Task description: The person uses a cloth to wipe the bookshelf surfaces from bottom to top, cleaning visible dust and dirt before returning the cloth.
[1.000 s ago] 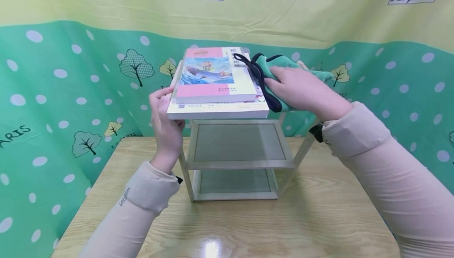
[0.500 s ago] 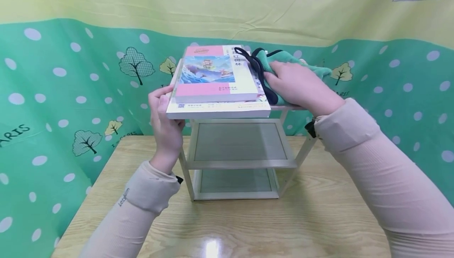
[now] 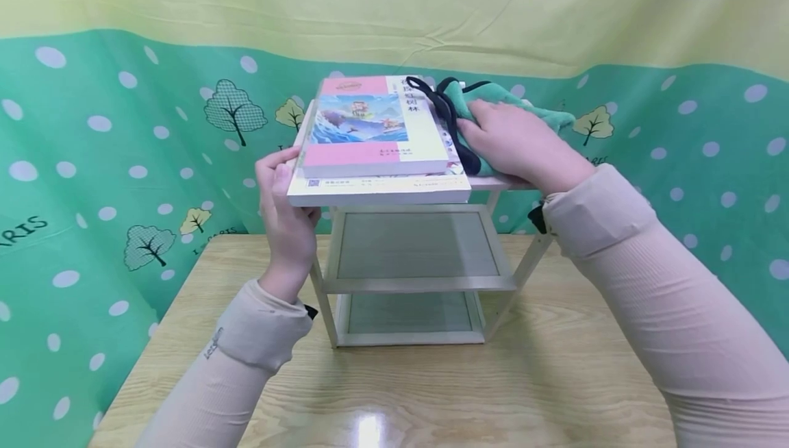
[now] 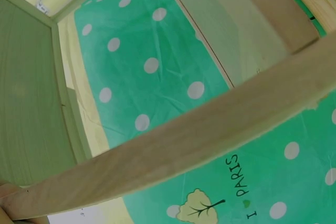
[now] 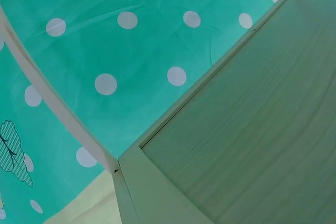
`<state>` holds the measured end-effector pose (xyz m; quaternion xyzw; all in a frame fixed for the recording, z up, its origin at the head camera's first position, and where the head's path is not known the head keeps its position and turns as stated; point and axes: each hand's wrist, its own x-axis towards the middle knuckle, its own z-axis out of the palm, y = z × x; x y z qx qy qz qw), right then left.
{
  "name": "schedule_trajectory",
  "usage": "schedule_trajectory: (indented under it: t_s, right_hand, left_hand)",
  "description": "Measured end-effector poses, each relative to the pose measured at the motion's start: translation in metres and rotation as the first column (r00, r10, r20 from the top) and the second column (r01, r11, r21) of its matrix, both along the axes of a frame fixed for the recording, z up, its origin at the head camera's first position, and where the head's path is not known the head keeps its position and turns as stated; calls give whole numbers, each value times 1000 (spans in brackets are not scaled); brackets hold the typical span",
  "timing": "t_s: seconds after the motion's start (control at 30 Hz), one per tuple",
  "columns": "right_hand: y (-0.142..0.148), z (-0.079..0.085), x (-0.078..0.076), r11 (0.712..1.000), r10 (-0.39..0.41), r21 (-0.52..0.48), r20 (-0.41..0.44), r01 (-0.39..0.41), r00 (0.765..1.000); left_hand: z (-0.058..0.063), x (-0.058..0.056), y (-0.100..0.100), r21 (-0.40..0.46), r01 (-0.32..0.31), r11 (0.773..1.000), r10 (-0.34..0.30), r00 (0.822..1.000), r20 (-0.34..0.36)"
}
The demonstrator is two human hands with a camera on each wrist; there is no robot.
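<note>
In the head view, a small three-tier shelf (image 3: 419, 283) with pale wooden framing stands on the table. Two books lie stacked on its top tier: a pink-and-white book (image 3: 360, 119) above a larger white book (image 3: 376, 191). My left hand (image 3: 286, 215) grips the top tier's front left corner, its thumb against the lower book's edge; some fingers are hidden underneath. To the right of the books, my right hand (image 3: 518, 143) holds a bunched green cloth (image 3: 548, 118) with black trim down on the top tier. A black loop of the cloth overlaps the books' right edge.
A wooden table (image 3: 394, 393) carries the shelf. Behind it hangs a green-and-yellow curtain (image 3: 154, 181) with dots and trees. The left wrist view shows a slanting shelf leg (image 4: 173, 150); the right wrist view shows a tier's underside or panel (image 5: 262, 108).
My right hand and the cloth have shifted a little away from me and slightly left, uncovering a strip of the top tier's front edge. The left hand and the books have stayed in place.
</note>
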<state>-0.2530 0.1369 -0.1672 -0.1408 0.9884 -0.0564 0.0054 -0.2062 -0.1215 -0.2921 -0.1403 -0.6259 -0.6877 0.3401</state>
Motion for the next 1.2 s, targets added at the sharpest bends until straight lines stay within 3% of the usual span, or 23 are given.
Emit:
schedule_trajectory:
  t_s: [0.67,0.9,1.2]
  right_hand:
    - [3,3,5,1000,14,26,53,-16,998]
    - [10,2,14,998,59,-4,29,-59,998]
    - [11,1,25,995,97,-28,-39,-98,994]
  left_hand:
    - [0,0,0,-27,-33,999,33,999,-6]
    - [1,1,1,-49,-57,997,57,998,3]
    - [2,4,-1,-36,-43,998,42,999,-8]
